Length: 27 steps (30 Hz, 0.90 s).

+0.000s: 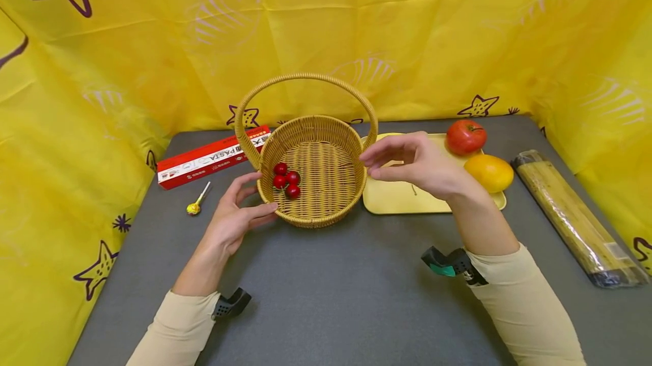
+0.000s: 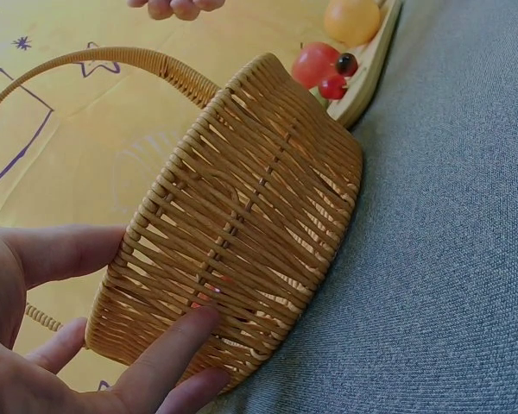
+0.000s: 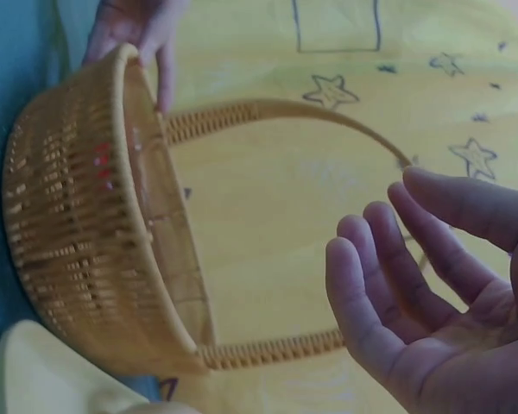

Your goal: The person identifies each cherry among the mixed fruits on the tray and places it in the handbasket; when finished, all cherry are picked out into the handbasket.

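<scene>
A round wicker basket (image 1: 326, 216) with a tall arched handle stands upright on the grey table. Several red cherries (image 1: 292, 177) lie inside it, at the left. My left hand (image 1: 234, 216) holds the basket's left side, its fingers spread over the rim and outer wall (image 2: 233, 207). Beside the basket's right rim hovers my right hand (image 1: 417, 165), loosely curved, with nothing in it in the right wrist view (image 3: 440, 293). Below that hand is a pale yellow tray (image 1: 392, 202). A stem (image 1: 414, 189) shows there; the left wrist view reveals small dark-red fruits (image 2: 332, 86) on the tray.
On the tray's right are a red round fruit (image 1: 466, 137) and a yellow mango (image 1: 489, 173). A wrapped bamboo roll (image 1: 580, 219) lies at the far right. Left of the basket are a red pasta box (image 1: 209, 159) and a yellow lollipop (image 1: 194, 208). Yellow cloth (image 1: 316, 32) hangs behind.
</scene>
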Motion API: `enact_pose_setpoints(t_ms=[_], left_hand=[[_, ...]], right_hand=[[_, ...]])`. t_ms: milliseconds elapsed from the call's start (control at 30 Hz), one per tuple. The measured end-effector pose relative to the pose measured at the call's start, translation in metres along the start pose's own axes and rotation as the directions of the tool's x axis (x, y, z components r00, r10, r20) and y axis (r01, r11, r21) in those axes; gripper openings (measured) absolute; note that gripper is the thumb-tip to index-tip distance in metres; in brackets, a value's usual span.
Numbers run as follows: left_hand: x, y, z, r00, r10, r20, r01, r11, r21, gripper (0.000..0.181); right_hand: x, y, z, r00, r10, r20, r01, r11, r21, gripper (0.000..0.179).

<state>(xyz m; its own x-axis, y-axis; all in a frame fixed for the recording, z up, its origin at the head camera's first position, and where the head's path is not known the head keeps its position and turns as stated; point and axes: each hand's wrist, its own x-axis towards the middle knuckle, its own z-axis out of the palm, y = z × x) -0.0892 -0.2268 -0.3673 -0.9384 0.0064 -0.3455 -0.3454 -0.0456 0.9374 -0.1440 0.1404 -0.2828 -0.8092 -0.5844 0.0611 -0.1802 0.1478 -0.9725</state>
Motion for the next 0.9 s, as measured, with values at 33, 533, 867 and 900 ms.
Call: enact_pose_setpoints(t_ms=[33, 533, 867, 900], left_hand=[[0.000, 0.000, 0.000, 1.000, 0.001, 0.000, -0.001, 1.000, 0.000, 0.079], [-0.001, 0.001, 0.001, 1.000, 0.001, 0.001, -0.001, 1.000, -0.004, 0.080], [0.000, 0.001, 0.000, 1.000, -0.001, 0.000, 0.001, 1.000, -0.001, 0.079], [0.000, 0.001, 0.000, 1.000, -0.001, -0.001, 0.001, 1.000, -0.001, 0.078]], right_hand=[[-0.002, 0.000, -0.003, 1.000, -0.007, -0.007, 0.007, 1.000, -0.001, 0.031], [-0.020, 0.012, -0.030, 0.982, 0.082, -0.172, -0.091, 0.995, -0.045, 0.030], [-0.027, 0.021, -0.042, 0.961, 0.132, -0.242, -0.145, 0.989, -0.037, 0.029], [-0.027, 0.023, -0.043, 0.963, 0.122, -0.239, -0.129, 0.991, -0.015, 0.029]])
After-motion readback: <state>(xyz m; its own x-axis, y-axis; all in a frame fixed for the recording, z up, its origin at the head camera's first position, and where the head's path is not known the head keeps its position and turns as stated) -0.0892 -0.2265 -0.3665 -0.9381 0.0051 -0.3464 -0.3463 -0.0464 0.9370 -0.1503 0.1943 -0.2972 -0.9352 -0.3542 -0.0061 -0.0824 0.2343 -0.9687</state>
